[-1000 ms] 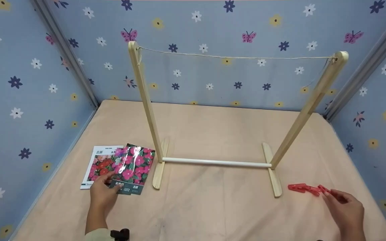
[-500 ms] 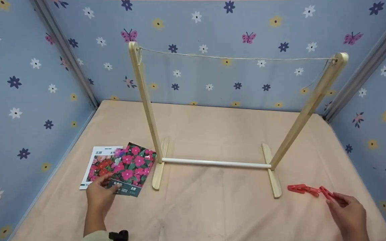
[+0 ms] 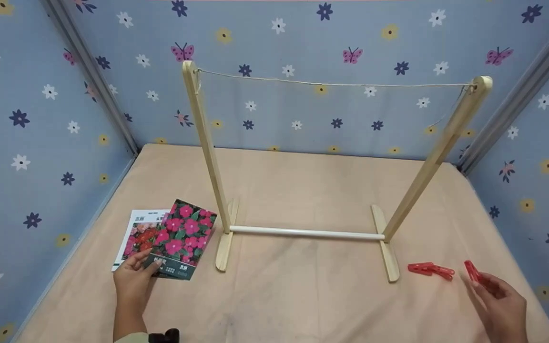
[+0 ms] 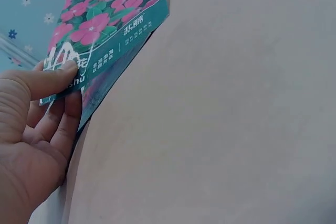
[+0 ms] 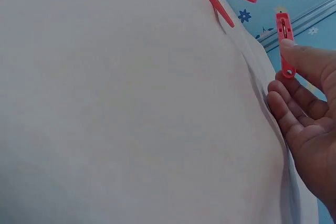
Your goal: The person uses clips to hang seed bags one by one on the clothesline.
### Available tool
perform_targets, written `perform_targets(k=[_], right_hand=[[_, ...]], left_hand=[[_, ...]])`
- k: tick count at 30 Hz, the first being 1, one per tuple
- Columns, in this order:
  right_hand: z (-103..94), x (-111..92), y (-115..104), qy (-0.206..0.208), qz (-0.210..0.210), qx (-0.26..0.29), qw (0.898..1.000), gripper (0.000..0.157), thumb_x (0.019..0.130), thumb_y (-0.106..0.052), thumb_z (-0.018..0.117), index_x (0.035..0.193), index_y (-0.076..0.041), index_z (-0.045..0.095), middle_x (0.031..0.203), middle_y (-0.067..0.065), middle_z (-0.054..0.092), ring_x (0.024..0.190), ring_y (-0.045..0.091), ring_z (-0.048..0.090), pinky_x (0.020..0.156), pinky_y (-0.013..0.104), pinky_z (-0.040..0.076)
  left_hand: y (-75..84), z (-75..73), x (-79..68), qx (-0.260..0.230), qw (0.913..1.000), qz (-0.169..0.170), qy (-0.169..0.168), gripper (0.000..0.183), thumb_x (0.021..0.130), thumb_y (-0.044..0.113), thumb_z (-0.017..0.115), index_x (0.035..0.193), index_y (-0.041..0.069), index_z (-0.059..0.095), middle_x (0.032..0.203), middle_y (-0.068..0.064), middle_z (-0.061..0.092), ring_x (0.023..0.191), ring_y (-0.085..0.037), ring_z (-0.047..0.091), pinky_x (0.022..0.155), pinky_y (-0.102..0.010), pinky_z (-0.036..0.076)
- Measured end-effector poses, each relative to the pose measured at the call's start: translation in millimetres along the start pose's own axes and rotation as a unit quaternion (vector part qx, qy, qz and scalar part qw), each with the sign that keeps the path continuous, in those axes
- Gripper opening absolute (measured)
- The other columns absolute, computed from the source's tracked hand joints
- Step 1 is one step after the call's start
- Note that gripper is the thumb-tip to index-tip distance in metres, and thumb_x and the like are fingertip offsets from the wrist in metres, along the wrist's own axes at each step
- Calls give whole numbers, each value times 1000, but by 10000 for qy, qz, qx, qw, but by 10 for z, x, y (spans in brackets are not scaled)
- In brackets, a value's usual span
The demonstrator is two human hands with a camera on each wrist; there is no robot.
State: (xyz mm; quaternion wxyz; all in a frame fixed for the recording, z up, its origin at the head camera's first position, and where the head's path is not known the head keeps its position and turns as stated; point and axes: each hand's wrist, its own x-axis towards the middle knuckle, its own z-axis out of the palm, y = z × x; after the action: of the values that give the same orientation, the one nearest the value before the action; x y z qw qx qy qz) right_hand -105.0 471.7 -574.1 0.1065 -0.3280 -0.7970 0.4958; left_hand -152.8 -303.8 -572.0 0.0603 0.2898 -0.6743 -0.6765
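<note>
My left hand point(image 3: 130, 281) pinches the lower left corner of a seed packet point(image 3: 188, 233) with pink flowers and a dark green lower band. In the left wrist view the thumb lies on the front of this flower packet point(image 4: 118, 11), with the fingers behind it. Partly covered by it, a white-edged packet point(image 3: 124, 247) with red and pink flowers lies on the cloth. My right hand point(image 3: 503, 300) pinches a red clothespin point(image 3: 471, 270) between thumb and fingers; the right wrist view shows that clothespin point(image 5: 284, 24) upright. Loose red clothespins point(image 3: 431, 269) lie to its left.
Between the hands stands a wooden frame with a left post point(image 3: 210, 157), a right post point(image 3: 439, 159) and a white bottom rod point(image 3: 308, 232). A thin string point(image 3: 303, 82) runs between the post tops. Peach cloth point(image 3: 303, 190) covers the surface; flower-patterned walls point(image 3: 293, 38) enclose it.
My right hand has drawn one clothespin rightward, away from the others, and turned it more upright. My left hand has shifted slightly left, with the pink-flower packet tilting up off the white-edged one.
</note>
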Motion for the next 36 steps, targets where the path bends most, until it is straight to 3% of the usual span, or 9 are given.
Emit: perform_targets(k=[3, 7, 14, 20, 26, 33, 36], right_hand=[[-5, -28, -10, -94, 301, 977, 9947, 59, 81, -29, 79, 133, -9, 59, 95, -13, 62, 88, 6, 55, 65, 7, 48], [-12, -51, -41, -140, 608, 1814, 9814, 66, 75, -30, 84, 134, -13, 60, 93, -15, 65, 89, 6, 55, 66, 7, 48], [24, -84, -96, -288, 493, 2073, 9766, 61, 76, -30, 83, 130, -14, 62, 98, -9, 65, 90, 8, 56, 68, 13, 53], [88, -128, -197, -274, 435, 1702, 9841, 66, 76, -34, 82, 135, -14, 58, 105, -7, 61, 95, 11, 53, 68, 13, 54], [141, -190, -325, -286, -102, 1659, 9857, 52, 81, -26, 81, 128, -10, 64, 99, -10, 64, 91, 6, 57, 70, 10, 51], [201, -265, -479, -666, -986, 2568, 9591, 34, 85, -3, 74, 118, 2, 66, 97, -2, 67, 89, 8, 62, 75, 15, 53], [203, -297, -552, -676, -1151, 2535, 9581, 34, 85, -3, 75, 117, 2, 66, 97, -1, 67, 90, 9, 62, 75, 13, 53]], left_hand=[[-1, -23, -10, -103, 9998, 68, 126, 45, 81, 1, 78, 123, 6, 62, 103, 7, 70, 98, -7, 61, 79, -17, 54], [-2, -46, -18, -480, 9987, 95, 148, 40, 80, -1, 78, 116, 6, 62, 91, 13, 69, 90, -4, 62, 76, -19, 55], [-17, -51, -33, -1362, 9905, 104, 153, 28, 78, -10, 75, 95, 10, 64, 85, 7, 71, 82, -6, 64, 71, -22, 56], [8, -35, -69, -1874, 9823, -28, -18, 29, 76, -13, 76, 87, 11, 64, 84, 4, 71, 78, -7, 63, 70, -22, 56], [50, 12, -101, -2188, 9757, -64, -143, 30, 75, -16, 75, 84, 11, 64, 83, 2, 70, 73, -9, 62, 68, -24, 56], [79, 73, -149, -2050, 9780, -102, -370, 28, 75, -11, 77, 85, 9, 62, 86, 2, 68, 75, -10, 61, 67, -23, 55], [90, 113, -168, -1983, 9791, -95, -453, 27, 75, -11, 78, 83, 10, 62, 84, 2, 68, 75, -10, 62, 68, -23, 55]])
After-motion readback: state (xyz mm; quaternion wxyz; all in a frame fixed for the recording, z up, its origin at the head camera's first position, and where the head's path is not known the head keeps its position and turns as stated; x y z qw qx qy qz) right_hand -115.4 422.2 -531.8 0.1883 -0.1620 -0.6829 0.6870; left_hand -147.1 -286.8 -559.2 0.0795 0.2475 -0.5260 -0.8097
